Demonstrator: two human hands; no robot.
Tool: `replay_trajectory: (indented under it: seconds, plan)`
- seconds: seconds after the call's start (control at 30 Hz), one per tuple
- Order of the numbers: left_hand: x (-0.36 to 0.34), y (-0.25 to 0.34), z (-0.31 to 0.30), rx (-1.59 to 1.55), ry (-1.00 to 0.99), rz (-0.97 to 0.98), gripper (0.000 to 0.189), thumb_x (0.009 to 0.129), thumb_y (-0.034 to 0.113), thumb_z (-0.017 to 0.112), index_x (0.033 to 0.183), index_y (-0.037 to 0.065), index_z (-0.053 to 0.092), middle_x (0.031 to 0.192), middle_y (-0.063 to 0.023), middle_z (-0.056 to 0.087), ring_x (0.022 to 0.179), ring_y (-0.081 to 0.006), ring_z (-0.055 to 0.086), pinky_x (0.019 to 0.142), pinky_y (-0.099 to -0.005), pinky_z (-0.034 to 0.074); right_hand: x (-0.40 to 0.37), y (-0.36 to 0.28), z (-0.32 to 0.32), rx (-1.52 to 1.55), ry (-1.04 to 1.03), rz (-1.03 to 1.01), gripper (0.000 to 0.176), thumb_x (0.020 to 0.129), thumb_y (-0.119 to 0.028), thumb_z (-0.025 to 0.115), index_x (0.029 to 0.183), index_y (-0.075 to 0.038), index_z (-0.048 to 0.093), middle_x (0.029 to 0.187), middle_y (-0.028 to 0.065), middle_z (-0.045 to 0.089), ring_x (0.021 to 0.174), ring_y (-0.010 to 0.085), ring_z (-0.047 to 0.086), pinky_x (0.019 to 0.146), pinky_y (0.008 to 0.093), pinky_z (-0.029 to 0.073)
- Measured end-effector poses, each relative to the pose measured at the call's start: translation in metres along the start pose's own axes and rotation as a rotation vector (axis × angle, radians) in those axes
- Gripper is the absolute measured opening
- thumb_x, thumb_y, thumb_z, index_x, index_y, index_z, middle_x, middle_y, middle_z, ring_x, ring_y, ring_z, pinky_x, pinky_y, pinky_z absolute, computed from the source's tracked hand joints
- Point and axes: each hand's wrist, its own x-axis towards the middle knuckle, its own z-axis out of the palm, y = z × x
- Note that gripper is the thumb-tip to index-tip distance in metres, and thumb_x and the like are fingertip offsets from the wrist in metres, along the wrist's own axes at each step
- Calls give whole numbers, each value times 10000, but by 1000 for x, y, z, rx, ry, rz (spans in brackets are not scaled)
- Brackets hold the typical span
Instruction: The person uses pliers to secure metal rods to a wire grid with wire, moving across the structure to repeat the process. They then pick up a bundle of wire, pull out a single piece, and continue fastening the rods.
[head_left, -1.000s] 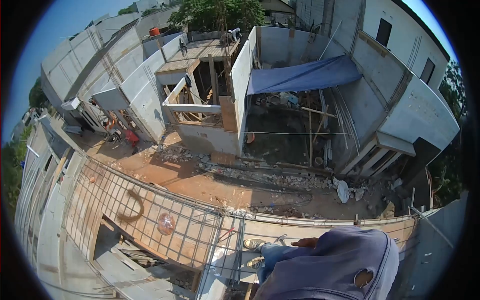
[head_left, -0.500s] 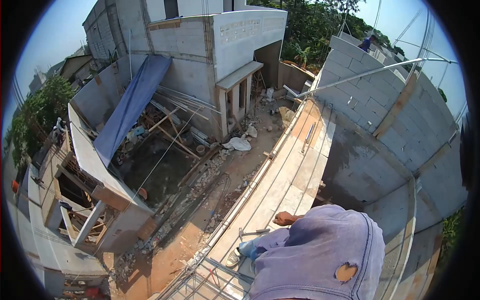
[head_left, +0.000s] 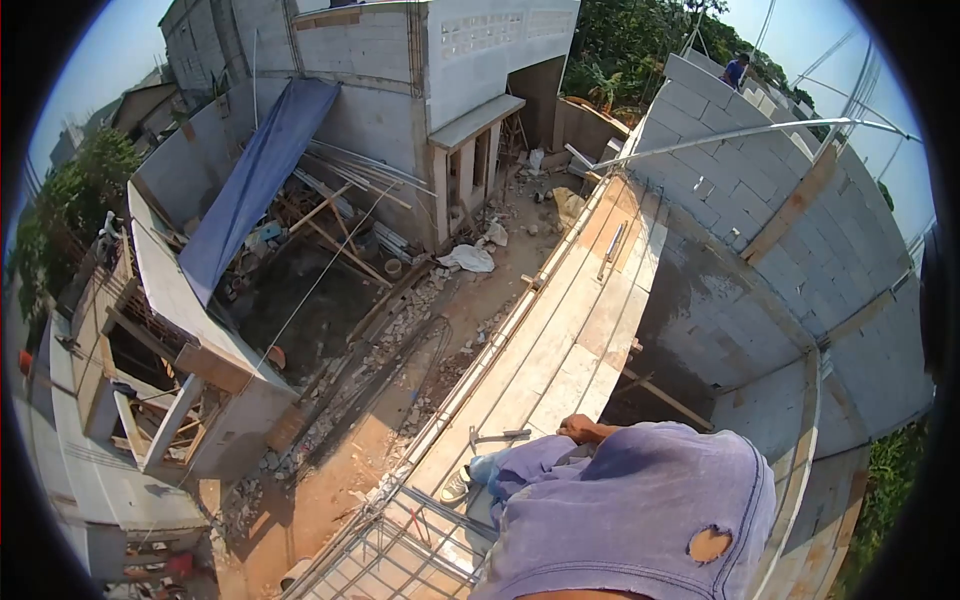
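Observation:
My right hand (head_left: 580,429) is beside the purple cloth (head_left: 630,490) of my clothing, above the pale boards. Its fingers look curled, and what they hold, if anything, is too small to make out. To its left a hammer (head_left: 503,437) lies on the boards (head_left: 565,385), close to my bent leg and shoe (head_left: 456,487). Tied steel bars (head_left: 400,535) stretch across the lower part of the boards. Farther up them lies a long thin tool (head_left: 612,245). My left hand does not show.
A drop with rubble (head_left: 400,350) runs along the left edge of the boards. Right of them are a deep opening and a block wall (head_left: 740,170). One person (head_left: 735,71) is behind that wall, and another (head_left: 108,226) is far left. A pole (head_left: 740,135) slants above.
My right hand has drawn in from over the boards to beside the purple cloth, its fingers now more curled. The view has shifted slightly. The person behind the wall shows more.

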Motion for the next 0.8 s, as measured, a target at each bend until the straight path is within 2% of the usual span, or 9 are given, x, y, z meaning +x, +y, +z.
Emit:
replay_trajectory:
  seconds: [0.1,0.13,0.2,0.27,0.43,0.53,0.63,0.73,0.8]
  plan:
    - [-165,-115,12,-261,319,-190,423,916,150,496,1297,-30,461,1075,-189,636,883,-241,657,655,-326,534,27,-31,-19,9,-87,25,438,860,-423,586,1005,-23,688,963,215,681,918,369,647,798,420,503]
    - [-230,-149,41,-365,445,-270,423,916,147,496,1298,-32,460,1074,-191,636,883,-241,657,653,-325,534,1,-75,-43,-47,12,-253,450,857,-427,595,1010,-14,687,965,214,685,920,344,656,792,401,505]
    - [-252,-107,51,-628,764,-113,419,927,110,446,1323,-23,428,1085,-187,631,846,-218,646,670,-299,531,36,-89,-51,-65,-159,-327,475,881,-439,587,1040,0,673,885,184,693,852,245,664,732,346,507]
    - [-266,-91,65,-787,939,-82,411,934,134,490,1313,-15,443,1067,-173,639,874,-193,641,660,-287,520,40,-134,-69,204,-298,-26,248,866,-279,585,906,-52,677,819,49,668,727,176,627,635,334,496]
    - [-313,-124,143,-286,640,-97,565,885,173,595,1398,60,387,1254,-245,555,1175,-369,544,950,-378,449,85,-173,-76,25,-436,-108,299,885,-317,602,1034,-63,653,869,55,656,686,139,608,543,292,465]
    - [-282,-184,246,-522,599,-124,661,905,272,576,1475,130,274,1450,-263,347,1351,-365,364,1062,-417,358,93,-214,-85,13,-440,40,270,886,-265,610,1070,-68,621,861,43,619,668,130,613,474,243,443]
    - [-290,-124,261,-275,740,-128,693,915,329,552,1493,140,219,1500,-248,228,1389,-356,284,1092,-450,311,112,-239,-92,82,-555,-60,255,846,-185,629,1071,-71,597,846,31,606,662,111,613,434,179,416]
    - [-310,-57,237,-6,836,-155,727,926,386,527,1510,151,164,1550,-233,109,1428,-348,205,1121,-483,265,181,-239,-81,49,-732,82,307,946,-306,517,1104,-60,610,928,78,644,776,175,624,632,342,517]
    - [-319,-38,212,121,643,-198,741,922,492,485,1516,172,176,1576,-142,74,1432,-354,171,1133,-523,237,161,-278,-72,-93,-639,-20,306,952,-277,511,1159,-61,577,951,79,652,768,184,633,609,340,513]
